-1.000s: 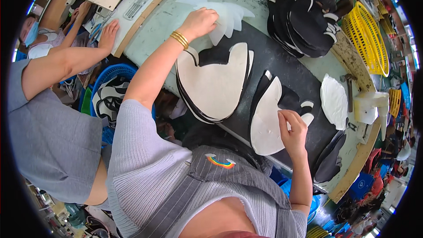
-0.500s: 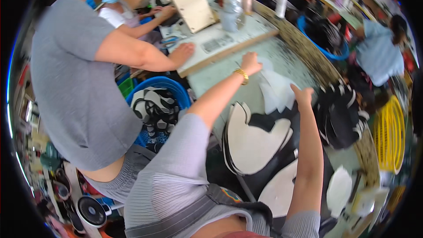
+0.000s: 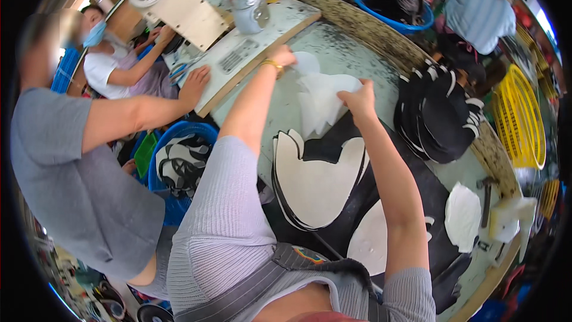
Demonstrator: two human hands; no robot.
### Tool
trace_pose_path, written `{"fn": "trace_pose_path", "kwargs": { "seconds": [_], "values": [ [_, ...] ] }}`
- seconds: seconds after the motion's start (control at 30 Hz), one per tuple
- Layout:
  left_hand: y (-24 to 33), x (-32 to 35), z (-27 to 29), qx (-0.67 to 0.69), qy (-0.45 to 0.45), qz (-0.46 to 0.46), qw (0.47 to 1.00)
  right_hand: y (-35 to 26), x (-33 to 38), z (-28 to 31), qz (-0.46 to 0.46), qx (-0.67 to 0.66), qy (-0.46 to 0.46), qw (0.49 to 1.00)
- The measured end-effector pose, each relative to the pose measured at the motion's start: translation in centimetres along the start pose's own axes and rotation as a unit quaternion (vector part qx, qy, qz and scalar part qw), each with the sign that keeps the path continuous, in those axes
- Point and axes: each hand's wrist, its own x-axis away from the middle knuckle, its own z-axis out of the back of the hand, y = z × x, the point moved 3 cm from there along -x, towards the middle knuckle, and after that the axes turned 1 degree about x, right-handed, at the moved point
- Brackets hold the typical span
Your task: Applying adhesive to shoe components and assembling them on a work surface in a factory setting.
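My left hand (image 3: 282,56), with a gold bracelet at the wrist, is closed on the edge of a rounded translucent white sheet (image 3: 307,63). My right hand (image 3: 360,99) pinches the corner of a fanned bunch of translucent white sheets (image 3: 322,98) with pointed lower ends. Just below them lies a stack of white U-shaped cut pieces (image 3: 319,188) with dark undersides. A rounded white piece (image 3: 369,241) sits partly behind my right forearm on black material (image 3: 333,241).
A pile of black pieces with white edges (image 3: 435,113) stands at the right, by the worn wooden table edge (image 3: 381,45). A white oval pad (image 3: 463,217) and a hammer (image 3: 487,203) lie nearer. At the left are a co-worker (image 3: 77,161) and a blue basket (image 3: 196,128).
My view has turned, so the scene sits further left and higher. My right hand has come onto the translucent sheets; before, it was just right of them with thumb and fingers apart.
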Motion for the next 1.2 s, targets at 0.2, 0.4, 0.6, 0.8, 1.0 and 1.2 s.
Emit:
{"fn": "trace_pose_path", "kwargs": {
  "seconds": [0.2, 0.4, 0.6, 0.8, 1.0, 1.2],
  "values": [
    [2.8, 3.3, 1.1, 0.446, -0.165, -0.204, 0.856, -5.2, 6.2, 6.3, -0.031, -0.291, 0.000, 0.956],
    [8.8, 11.7, 7.8, 0.579, -0.221, -0.172, 0.766, -6.7, 18.9, 16.7, -0.001, -0.451, 0.014, 0.893],
    [16.5, 22.4, 3.9, 0.579, -0.171, -0.280, 0.746, -1.8, 33.7, 28.0, 0.047, -0.479, 0.192, 0.855],
    [23.7, 35.4, -3.7, 0.418, -0.158, -0.451, 0.773, 8.9, 40.1, 42.1, 0.152, -0.536, 0.426, 0.713],
    [22.5, 42.5, -6.3, 0.376, -0.182, -0.529, 0.739, 13.4, 37.3, 48.5, 0.156, -0.647, 0.540, 0.515],
    [21.6, 43.9, -7.3, 0.330, -0.161, -0.580, 0.728, 14.9, 33.7, 51.3, 0.190, -0.730, 0.530, 0.388]
  ]
}}
